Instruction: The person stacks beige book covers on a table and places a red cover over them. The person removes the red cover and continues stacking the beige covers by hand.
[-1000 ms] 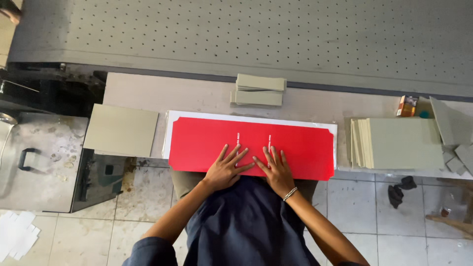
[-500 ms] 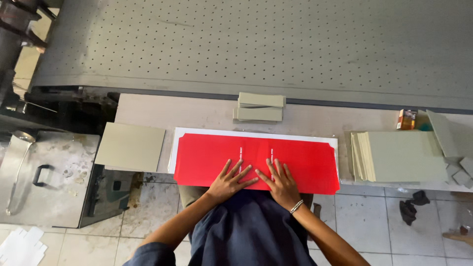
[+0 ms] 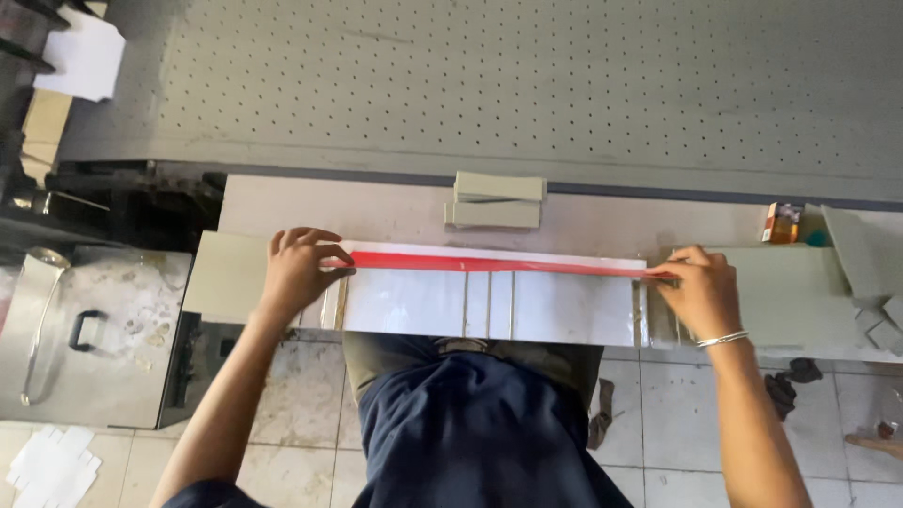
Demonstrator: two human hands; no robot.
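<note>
Your left hand [image 3: 299, 270] and right hand [image 3: 694, 288] pinch opposite ends of the red-and-white sheet [image 3: 489, 296], tilted up at mid-frame on the tabletop [image 3: 376, 207]; uneven pull could skew or crease it.

A pale counter [image 3: 395, 202] runs across the view, and behind it lies a broad grey bed [image 3: 489, 85] dotted with rows of small holes. The floor [image 3: 301, 404] below is of worn, stained light tiles with dark grout. At the left stands a scuffed metal case [image 3: 103, 329] with a black handle. Light is even and soft.
</note>
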